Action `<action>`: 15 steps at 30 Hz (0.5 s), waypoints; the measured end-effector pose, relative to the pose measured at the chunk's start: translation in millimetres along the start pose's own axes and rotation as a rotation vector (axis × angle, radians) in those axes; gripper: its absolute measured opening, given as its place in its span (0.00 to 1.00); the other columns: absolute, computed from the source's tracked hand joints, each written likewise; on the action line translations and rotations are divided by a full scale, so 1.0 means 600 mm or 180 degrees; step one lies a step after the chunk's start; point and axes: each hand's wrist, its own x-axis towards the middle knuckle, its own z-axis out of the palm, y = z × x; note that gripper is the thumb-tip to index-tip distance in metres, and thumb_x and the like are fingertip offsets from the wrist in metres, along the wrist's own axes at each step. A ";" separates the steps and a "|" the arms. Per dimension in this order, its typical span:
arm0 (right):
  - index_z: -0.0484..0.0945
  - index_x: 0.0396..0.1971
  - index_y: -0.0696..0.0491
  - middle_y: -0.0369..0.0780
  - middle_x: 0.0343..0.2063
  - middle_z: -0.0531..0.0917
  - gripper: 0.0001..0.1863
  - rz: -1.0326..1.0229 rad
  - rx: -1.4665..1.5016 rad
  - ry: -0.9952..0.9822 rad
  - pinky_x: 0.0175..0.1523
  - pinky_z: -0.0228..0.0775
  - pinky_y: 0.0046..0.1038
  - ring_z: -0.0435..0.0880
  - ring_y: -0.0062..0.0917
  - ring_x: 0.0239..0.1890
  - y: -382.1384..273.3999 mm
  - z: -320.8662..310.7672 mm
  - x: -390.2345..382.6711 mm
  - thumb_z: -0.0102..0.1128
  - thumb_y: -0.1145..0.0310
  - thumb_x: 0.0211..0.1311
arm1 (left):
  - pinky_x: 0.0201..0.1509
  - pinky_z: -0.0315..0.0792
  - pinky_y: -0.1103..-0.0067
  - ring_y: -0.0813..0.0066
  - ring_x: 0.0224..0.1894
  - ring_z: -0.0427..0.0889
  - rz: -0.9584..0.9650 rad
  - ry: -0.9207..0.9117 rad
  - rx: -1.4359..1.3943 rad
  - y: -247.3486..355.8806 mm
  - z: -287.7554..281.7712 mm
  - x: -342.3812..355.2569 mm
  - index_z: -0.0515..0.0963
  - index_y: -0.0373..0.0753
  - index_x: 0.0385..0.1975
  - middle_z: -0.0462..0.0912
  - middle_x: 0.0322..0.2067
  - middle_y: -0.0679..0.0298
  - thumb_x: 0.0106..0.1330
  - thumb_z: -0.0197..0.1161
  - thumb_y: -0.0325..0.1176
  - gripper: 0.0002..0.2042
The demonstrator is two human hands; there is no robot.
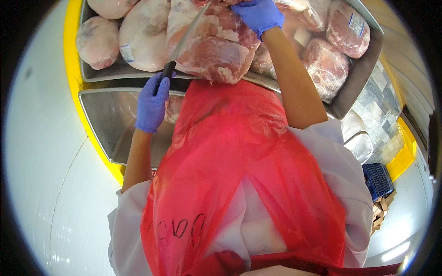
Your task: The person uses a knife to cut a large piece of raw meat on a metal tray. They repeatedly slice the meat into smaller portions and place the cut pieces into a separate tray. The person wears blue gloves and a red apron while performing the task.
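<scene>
My left hand, in a blue glove, holds a black-handled knife, its long blade pointing up and away across a large slab of raw meat with white fat. My right hand, also gloved, grips the meat at the slab's far part, near the top of the view, its fingertips partly hidden in it. Big pale, rounded pieces lie left of the slab in the steel tray; plastic-wrapped red cuts lie at the right.
A second steel tub with some meat sits below at the left, beside a yellow edge. My red plastic apron reaches the near tray edge. At the right are a wrapped bundle, a blue crate and brown cardboard pieces.
</scene>
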 end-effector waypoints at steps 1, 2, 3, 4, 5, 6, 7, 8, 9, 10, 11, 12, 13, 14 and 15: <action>0.89 0.27 0.50 0.39 0.21 0.88 0.15 -0.0083 -0.0038 -0.0001 0.32 0.79 0.29 0.87 0.26 0.23 0.012 0.002 0.008 0.71 0.53 0.56 | 0.51 0.72 0.80 0.82 0.44 0.77 0.0098 -0.0008 0.0021 0.003 0.002 0.005 0.79 0.31 0.55 0.86 0.45 0.63 0.77 0.58 0.37 0.16; 0.89 0.27 0.51 0.39 0.20 0.87 0.15 -0.0166 -0.0075 -0.0004 0.31 0.78 0.29 0.87 0.26 0.23 0.028 0.002 0.022 0.72 0.53 0.56 | 0.52 0.72 0.80 0.82 0.45 0.78 0.0164 -0.0042 -0.0016 0.007 0.004 0.010 0.78 0.31 0.55 0.86 0.45 0.63 0.77 0.57 0.37 0.16; 0.89 0.28 0.51 0.39 0.20 0.87 0.15 -0.0277 -0.0082 -0.0041 0.30 0.78 0.29 0.86 0.25 0.22 0.042 0.006 0.032 0.72 0.54 0.56 | 0.53 0.72 0.80 0.81 0.45 0.78 0.0209 -0.0043 -0.0040 0.010 0.007 0.009 0.78 0.31 0.55 0.86 0.45 0.62 0.77 0.57 0.37 0.16; 0.89 0.29 0.53 0.39 0.19 0.87 0.15 -0.0246 0.0204 -0.0164 0.29 0.77 0.28 0.85 0.24 0.21 0.050 0.010 0.038 0.72 0.55 0.57 | 0.54 0.71 0.80 0.81 0.46 0.78 0.0225 -0.0056 -0.0126 0.014 0.007 0.008 0.78 0.31 0.55 0.86 0.46 0.62 0.77 0.57 0.37 0.16; 0.89 0.30 0.54 0.39 0.19 0.86 0.15 -0.0212 0.0492 -0.0283 0.29 0.76 0.28 0.84 0.23 0.21 0.059 0.012 0.042 0.72 0.56 0.58 | 0.54 0.71 0.80 0.81 0.46 0.78 0.0213 -0.0071 -0.0098 0.011 0.004 0.008 0.78 0.31 0.55 0.86 0.46 0.62 0.77 0.57 0.37 0.16; 0.89 0.30 0.55 0.39 0.19 0.86 0.15 -0.0189 0.0774 -0.0383 0.28 0.76 0.27 0.84 0.23 0.21 0.051 0.007 0.042 0.72 0.56 0.59 | 0.55 0.71 0.80 0.80 0.47 0.79 0.0209 -0.0090 -0.0077 0.009 0.002 0.012 0.78 0.31 0.55 0.86 0.46 0.62 0.77 0.57 0.37 0.16; 0.89 0.32 0.57 0.39 0.20 0.86 0.15 -0.0155 0.0690 -0.0440 0.28 0.75 0.27 0.83 0.22 0.21 0.044 0.001 0.036 0.72 0.57 0.60 | 0.56 0.71 0.80 0.80 0.48 0.79 0.0194 -0.0108 -0.0048 0.005 -0.001 0.013 0.78 0.31 0.55 0.86 0.46 0.62 0.77 0.57 0.37 0.16; 0.88 0.33 0.58 0.39 0.21 0.87 0.15 -0.0121 0.0606 -0.0494 0.27 0.75 0.26 0.82 0.21 0.21 0.036 -0.010 0.027 0.71 0.59 0.62 | 0.55 0.71 0.80 0.80 0.48 0.79 0.0137 -0.0130 -0.0004 0.006 -0.005 0.010 0.78 0.31 0.55 0.86 0.47 0.61 0.77 0.57 0.37 0.16; 0.88 0.34 0.60 0.38 0.22 0.87 0.16 -0.0094 0.0511 -0.0541 0.26 0.74 0.26 0.82 0.21 0.21 0.028 -0.022 0.021 0.71 0.60 0.63 | 0.55 0.71 0.80 0.80 0.48 0.79 0.0153 -0.0124 -0.0001 0.005 -0.005 0.010 0.78 0.32 0.55 0.86 0.47 0.62 0.77 0.57 0.37 0.16; 0.88 0.34 0.60 0.38 0.24 0.87 0.15 -0.0002 0.0982 -0.0605 0.28 0.74 0.25 0.82 0.21 0.22 0.037 -0.022 0.025 0.70 0.60 0.64 | 0.55 0.71 0.80 0.80 0.49 0.79 0.0168 -0.0119 0.0004 0.005 -0.006 0.010 0.78 0.32 0.55 0.86 0.47 0.62 0.77 0.57 0.37 0.16; 0.88 0.35 0.60 0.37 0.26 0.88 0.15 0.0090 0.1452 -0.0668 0.30 0.75 0.25 0.82 0.20 0.24 0.055 -0.017 0.033 0.70 0.61 0.64 | 0.55 0.71 0.80 0.80 0.49 0.79 0.0247 -0.0088 -0.0020 -0.002 -0.007 0.011 0.78 0.32 0.55 0.86 0.47 0.62 0.77 0.57 0.37 0.16; 0.88 0.36 0.61 0.37 0.28 0.88 0.15 0.0202 0.1922 -0.0708 0.31 0.75 0.25 0.82 0.20 0.25 0.075 -0.016 0.038 0.69 0.61 0.65 | 0.55 0.71 0.80 0.81 0.49 0.78 0.0329 -0.0088 -0.0042 -0.006 -0.009 0.014 0.78 0.32 0.55 0.86 0.47 0.63 0.77 0.57 0.37 0.16; 0.88 0.37 0.61 0.37 0.29 0.88 0.15 -0.0046 0.1912 -0.0630 0.34 0.75 0.24 0.82 0.20 0.27 0.099 -0.015 0.049 0.69 0.62 0.65 | 0.53 0.72 0.80 0.81 0.47 0.79 0.0324 -0.0080 0.0011 -0.007 -0.012 0.014 0.78 0.32 0.55 0.86 0.46 0.61 0.77 0.58 0.38 0.16; 0.88 0.37 0.61 0.37 0.29 0.88 0.15 -0.0294 0.1900 -0.0550 0.36 0.75 0.24 0.83 0.19 0.29 0.125 -0.018 0.064 0.69 0.62 0.65 | 0.52 0.73 0.79 0.80 0.46 0.80 0.0320 -0.0073 0.0065 -0.008 -0.014 0.016 0.78 0.33 0.56 0.87 0.45 0.60 0.76 0.58 0.38 0.17; 0.88 0.38 0.61 0.36 0.30 0.88 0.14 -0.0547 0.1905 -0.0524 0.39 0.75 0.24 0.83 0.19 0.31 0.143 -0.015 0.072 0.69 0.62 0.66 | 0.51 0.73 0.79 0.80 0.45 0.81 0.0279 -0.0022 0.0129 -0.009 -0.016 0.011 0.78 0.34 0.56 0.87 0.44 0.59 0.76 0.59 0.39 0.17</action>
